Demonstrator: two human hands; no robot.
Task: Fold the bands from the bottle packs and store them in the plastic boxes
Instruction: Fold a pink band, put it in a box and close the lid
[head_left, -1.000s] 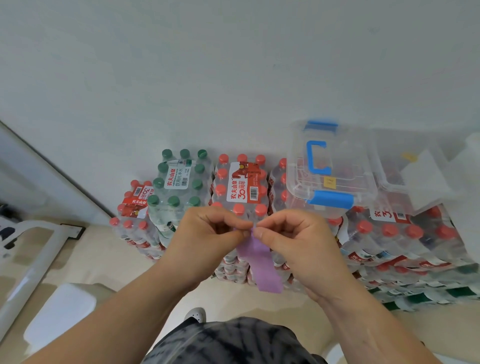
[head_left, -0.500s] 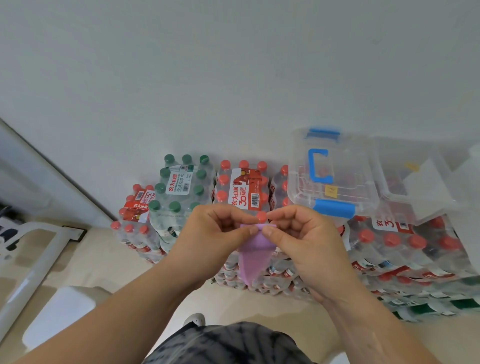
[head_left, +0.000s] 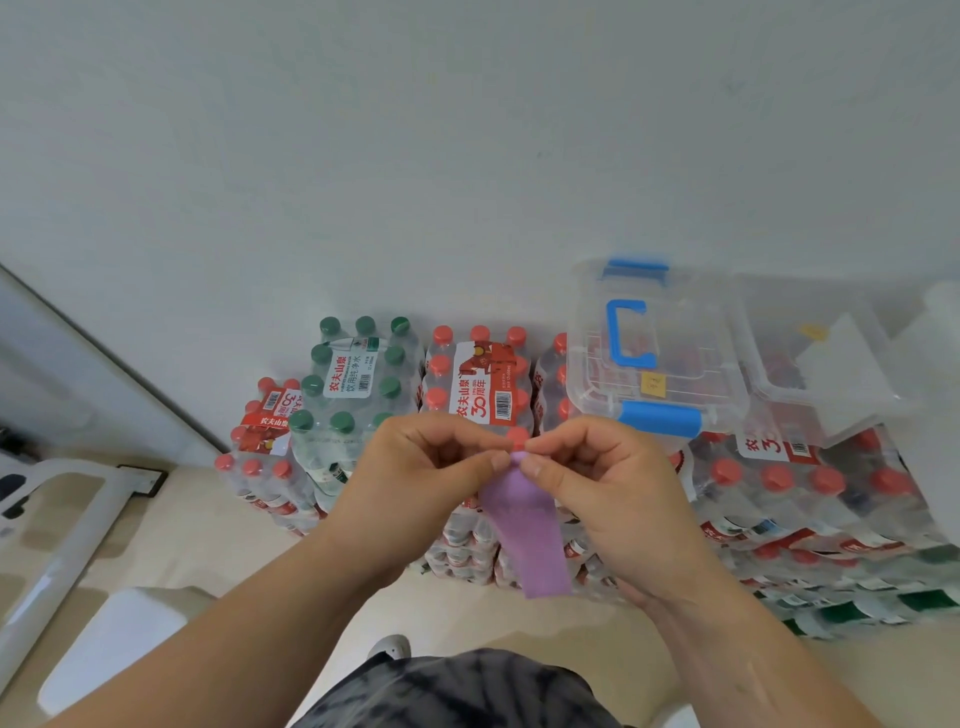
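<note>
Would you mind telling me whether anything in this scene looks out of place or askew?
Only one thing stands out: on the clear box right of the blue-latched box, what looks like its lid lies skewed across one corner, not seated. The purple band, pinched by the left hand and right hand, looks intact.

The left forearm (head_left: 249, 613) and right forearm (head_left: 727, 639) rose bare from the lower corners and converged; the left hand (head_left: 421, 480) and right hand (head_left: 610, 493) met knuckles up, thumb tips nearly touching; each pinched the top of the band (head_left: 532, 535) between thumb and forefinger; the remaining fingers were curled toward the palms.
</note>
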